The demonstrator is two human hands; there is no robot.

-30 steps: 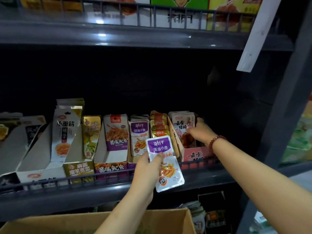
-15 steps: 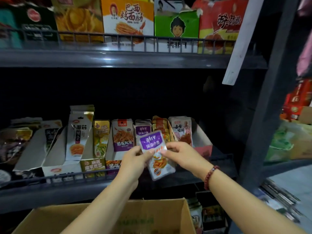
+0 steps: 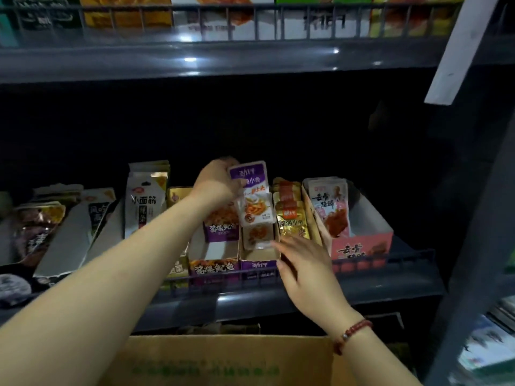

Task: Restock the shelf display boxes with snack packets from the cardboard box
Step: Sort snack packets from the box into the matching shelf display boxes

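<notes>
Hiding left hand (image 3: 216,182) fingers: purple packet (image 3: 253,196).

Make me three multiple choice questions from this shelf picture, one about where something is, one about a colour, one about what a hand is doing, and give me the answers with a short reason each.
1. Where is the purple-topped snack packet?
A. Inside the brown cardboard box
B. Above the narrow purple-fronted display box
C. On the upper shelf

2. What colour is the bead bracelet on the right wrist?
A. Red
B. Green
C. White

3. What is the left hand doing?
A. Resting flat on the shelf
B. Hanging idle
C. Gripping the purple-topped packet

Answers:
1 B: the packet hangs over the narrow purple-fronted display box, far above the brown cardboard box.
2 A: its beads are dark red.
3 C: its fingers wrap the packet's top edge, while the right hand lies with fingers out at the display box's front corner.
</notes>
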